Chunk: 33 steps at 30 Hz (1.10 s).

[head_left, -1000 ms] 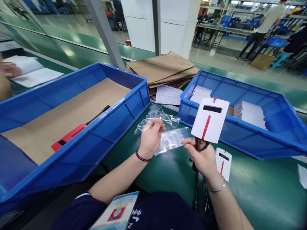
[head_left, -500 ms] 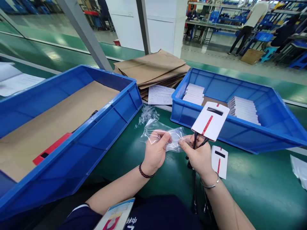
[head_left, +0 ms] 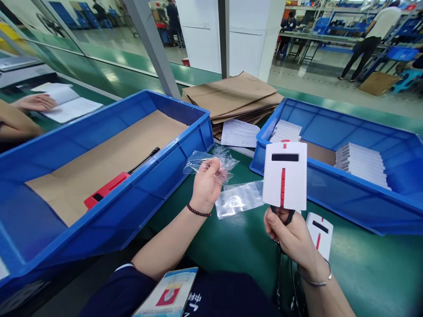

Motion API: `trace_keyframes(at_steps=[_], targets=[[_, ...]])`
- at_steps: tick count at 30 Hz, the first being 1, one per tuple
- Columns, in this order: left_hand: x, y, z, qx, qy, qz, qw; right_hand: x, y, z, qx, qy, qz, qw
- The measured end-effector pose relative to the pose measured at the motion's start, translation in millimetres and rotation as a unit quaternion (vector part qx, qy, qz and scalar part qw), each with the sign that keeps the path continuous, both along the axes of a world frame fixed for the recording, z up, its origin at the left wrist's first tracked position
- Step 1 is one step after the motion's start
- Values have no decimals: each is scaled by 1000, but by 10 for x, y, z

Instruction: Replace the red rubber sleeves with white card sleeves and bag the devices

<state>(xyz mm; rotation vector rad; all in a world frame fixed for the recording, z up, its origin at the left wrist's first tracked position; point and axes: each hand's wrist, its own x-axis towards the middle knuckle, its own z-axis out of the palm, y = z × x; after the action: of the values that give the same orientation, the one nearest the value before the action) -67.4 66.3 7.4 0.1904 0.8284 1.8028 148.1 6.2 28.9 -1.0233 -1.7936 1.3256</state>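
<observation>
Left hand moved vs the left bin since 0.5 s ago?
Yes: the left hand moved left and forward, closer to the left bin.

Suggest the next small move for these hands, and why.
I'd probably bring the clear plastic in the left hand over to the white device in the right hand: the device is held up uncovered, while the plastic is crumpled and apart from it.
</observation>
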Motion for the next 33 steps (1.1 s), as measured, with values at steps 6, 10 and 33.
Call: trace_keyframes(at_steps=[6, 10, 33], targets=[[30, -11, 1, 31, 36, 18, 999, -66, -11, -70, 43, -55, 3, 998], [225, -135, 25, 68, 94, 14, 993, -136, -5, -153, 62, -2, -149, 987], [654, -361, -40, 74, 166, -62, 981, -147, 110, -94, -2, 145, -228, 963]])
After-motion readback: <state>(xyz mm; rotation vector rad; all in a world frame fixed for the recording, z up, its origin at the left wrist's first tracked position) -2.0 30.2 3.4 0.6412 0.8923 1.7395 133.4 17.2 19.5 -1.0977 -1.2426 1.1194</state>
